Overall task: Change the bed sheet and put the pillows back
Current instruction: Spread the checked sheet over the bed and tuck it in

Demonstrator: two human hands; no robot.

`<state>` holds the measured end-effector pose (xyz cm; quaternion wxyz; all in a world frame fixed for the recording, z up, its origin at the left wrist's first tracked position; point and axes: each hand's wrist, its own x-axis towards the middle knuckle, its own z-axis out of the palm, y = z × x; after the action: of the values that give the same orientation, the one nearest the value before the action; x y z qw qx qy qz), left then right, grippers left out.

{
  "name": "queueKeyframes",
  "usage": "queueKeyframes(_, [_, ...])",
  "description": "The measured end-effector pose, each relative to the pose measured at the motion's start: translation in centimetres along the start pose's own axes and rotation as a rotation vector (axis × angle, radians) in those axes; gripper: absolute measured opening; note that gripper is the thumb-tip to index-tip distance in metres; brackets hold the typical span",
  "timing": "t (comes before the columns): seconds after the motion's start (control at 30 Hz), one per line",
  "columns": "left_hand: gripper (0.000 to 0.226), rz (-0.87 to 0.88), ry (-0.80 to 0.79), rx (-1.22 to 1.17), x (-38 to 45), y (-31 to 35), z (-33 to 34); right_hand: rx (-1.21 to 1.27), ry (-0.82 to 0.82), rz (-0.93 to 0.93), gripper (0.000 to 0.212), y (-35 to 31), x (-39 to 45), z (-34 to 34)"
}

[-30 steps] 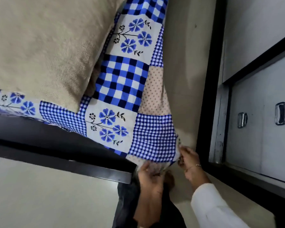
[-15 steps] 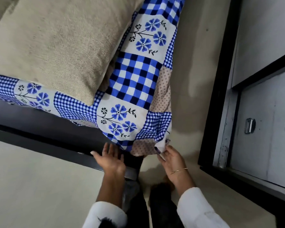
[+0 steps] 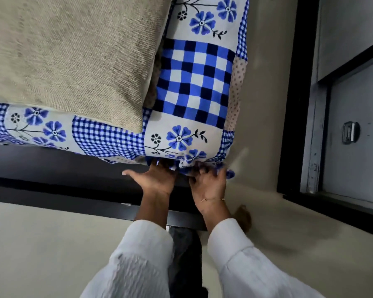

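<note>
Blue-and-white patchwork cotton bed sheet (image 3: 194,87), soft and light, lay over the mattress corner, best taken by its hem. Left hand (image 3: 157,179), fingers straight, pushed the hem under; right hand (image 3: 209,181) gripped the loose corner. Beyond, a coarse beige woven pillow (image 3: 73,57) rested on it.

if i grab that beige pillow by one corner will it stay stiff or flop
Probably flops: the beige pillow looks plump and soft, bulging over the patchwork sheet. Likely light for its size. Its coarse weave should give the fingers grip, so slipping seems unlikely.
</note>
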<state>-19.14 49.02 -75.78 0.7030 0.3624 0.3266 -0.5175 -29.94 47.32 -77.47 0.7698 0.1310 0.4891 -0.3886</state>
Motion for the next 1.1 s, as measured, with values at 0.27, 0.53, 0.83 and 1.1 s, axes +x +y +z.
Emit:
queueKeyframes(0.27, [0.096,0.031,0.06,-0.044,1.6,1.0,2.7,0.347,0.021,-0.124,0.059,2.0,3.3,5.0])
queueKeyframes(0.53, [0.09,-0.13,-0.086,0.174,3.0,3.3,1.3,0.357,-0.036,-0.017,0.052,1.3,4.6,4.4])
queueKeyframes(0.83, [0.036,0.28,0.473,0.405,2.4,10.7,-2.1,0.287,0.35,0.114,0.053,5.7,0.0,1.7])
queueKeyframes(1.1, [0.096,0.273,0.241,0.092,2.7,16.9,-2.9,0.26,0.176,0.299,0.069,13.2,1.5,6.7])
